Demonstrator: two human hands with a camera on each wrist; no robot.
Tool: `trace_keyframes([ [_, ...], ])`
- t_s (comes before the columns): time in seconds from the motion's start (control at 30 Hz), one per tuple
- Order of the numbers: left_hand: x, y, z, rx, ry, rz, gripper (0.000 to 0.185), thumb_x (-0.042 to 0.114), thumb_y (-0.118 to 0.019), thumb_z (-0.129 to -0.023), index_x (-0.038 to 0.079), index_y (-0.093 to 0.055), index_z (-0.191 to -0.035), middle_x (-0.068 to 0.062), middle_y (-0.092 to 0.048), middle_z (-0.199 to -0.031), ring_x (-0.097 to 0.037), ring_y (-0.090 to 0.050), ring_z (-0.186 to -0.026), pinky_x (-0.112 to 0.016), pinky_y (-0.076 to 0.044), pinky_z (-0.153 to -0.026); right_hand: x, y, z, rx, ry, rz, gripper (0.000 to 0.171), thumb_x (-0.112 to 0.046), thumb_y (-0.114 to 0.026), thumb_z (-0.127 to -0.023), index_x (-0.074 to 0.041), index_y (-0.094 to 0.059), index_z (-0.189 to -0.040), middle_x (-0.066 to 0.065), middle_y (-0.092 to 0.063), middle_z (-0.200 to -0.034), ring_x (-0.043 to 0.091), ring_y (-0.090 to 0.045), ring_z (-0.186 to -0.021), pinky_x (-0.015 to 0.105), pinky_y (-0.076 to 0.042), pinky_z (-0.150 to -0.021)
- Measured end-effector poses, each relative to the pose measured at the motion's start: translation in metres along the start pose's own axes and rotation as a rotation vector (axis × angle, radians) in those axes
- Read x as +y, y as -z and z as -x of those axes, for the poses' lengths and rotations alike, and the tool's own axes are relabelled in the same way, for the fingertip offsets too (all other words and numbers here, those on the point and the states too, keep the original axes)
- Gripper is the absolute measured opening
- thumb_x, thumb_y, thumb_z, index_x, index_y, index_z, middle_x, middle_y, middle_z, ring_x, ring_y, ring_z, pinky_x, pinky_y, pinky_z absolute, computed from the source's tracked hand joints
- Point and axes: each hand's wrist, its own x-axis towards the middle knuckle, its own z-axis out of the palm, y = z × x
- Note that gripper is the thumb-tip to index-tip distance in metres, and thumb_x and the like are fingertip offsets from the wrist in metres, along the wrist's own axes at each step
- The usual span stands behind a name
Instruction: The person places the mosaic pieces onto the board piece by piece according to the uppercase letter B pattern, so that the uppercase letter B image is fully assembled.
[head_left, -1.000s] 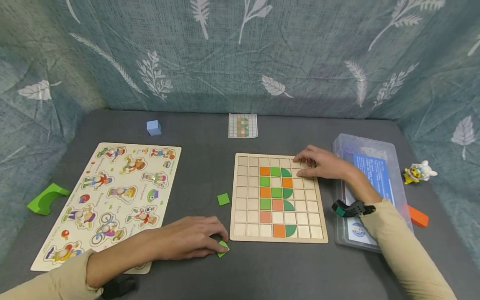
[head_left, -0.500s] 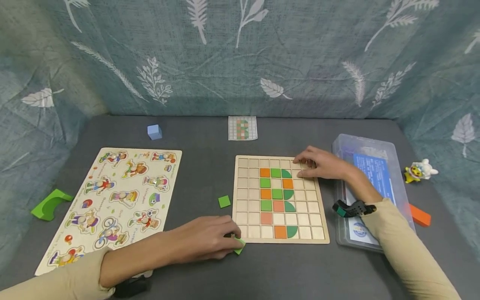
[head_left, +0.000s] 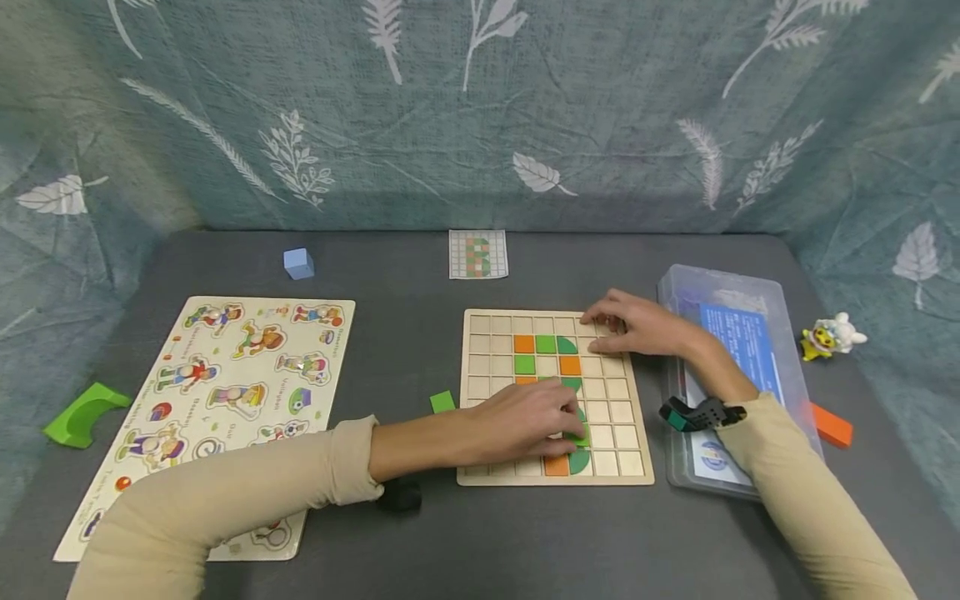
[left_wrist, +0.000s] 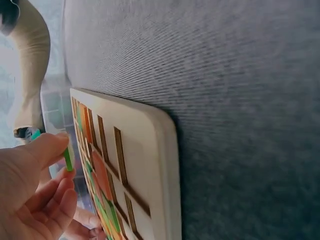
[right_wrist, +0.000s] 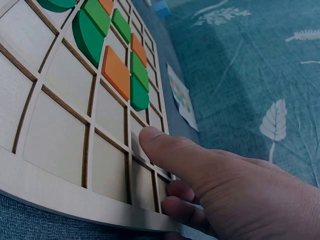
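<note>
The square wooden grid board lies flat on the grey table. The right hand, fingers flat, steadies its far corner. The left hand pinches a thin green square tile just above the lower cells; it should go in level, edges square to the empty cell.

The left hand reached far across the body, palm down, thumb and fingers pinched together, while the right hand lay flat and relaxed, fingers straight, both forearms sleeved to the wrists.
</note>
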Motion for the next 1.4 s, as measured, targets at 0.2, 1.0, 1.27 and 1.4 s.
trace_keyframes([
  [0.2,0.002,-0.006,-0.008,-0.059,0.007,-0.072,0.011,0.031,-0.066,-0.092,0.024,-0.075,-0.093,0.006,-0.064,-0.093,-0.009,-0.052,-0.085,-0.014,-0.041,-0.067,-0.001,0.0,-0.002,-0.003,-0.016,-0.001,0.039,-0.026,-0.071,-0.089,-0.01,-0.062,-0.124,0.006,-0.053,-0.101,0.015,-0.047,-0.082,0.032,-0.042,-0.074],
  [1.0,0.0,0.01,0.015,0.022,0.09,-0.143,0.022,0.041,-0.059,-0.095,0.025,-0.072,-0.103,0.005,-0.062,-0.103,-0.01,-0.056,-0.086,-0.017,-0.042,-0.058,0.002,-0.001,0.0,-0.016,-0.014,-0.014,0.04,-0.029,-0.07,-0.089,-0.01,-0.062,-0.124,0.006,-0.053,-0.1,0.015,-0.047,-0.082,0.032,-0.043,-0.074],
  [1.27,-0.053,0.043,0.095,0.138,0.503,0.123,0.03,0.03,-0.072,-0.088,0.017,-0.071,-0.114,0.0,-0.063,-0.108,-0.014,-0.058,-0.088,-0.028,-0.047,-0.067,0.004,0.0,-0.001,-0.017,-0.022,-0.021,0.041,-0.027,-0.07,-0.089,-0.01,-0.062,-0.125,0.005,-0.053,-0.101,0.015,-0.047,-0.083,0.032,-0.042,-0.074],
  [1.4,-0.071,0.043,0.126,0.137,0.527,0.323,0.035,0.021,-0.075,-0.085,0.014,-0.068,-0.118,-0.005,-0.061,-0.113,-0.013,-0.055,-0.076,-0.024,-0.047,-0.068,0.004,0.002,-0.003,-0.028,-0.016,-0.026,0.041,-0.028,-0.07,-0.089,-0.011,-0.061,-0.126,0.005,-0.052,-0.1,0.015,-0.046,-0.082,0.032,-0.042,-0.074],
])
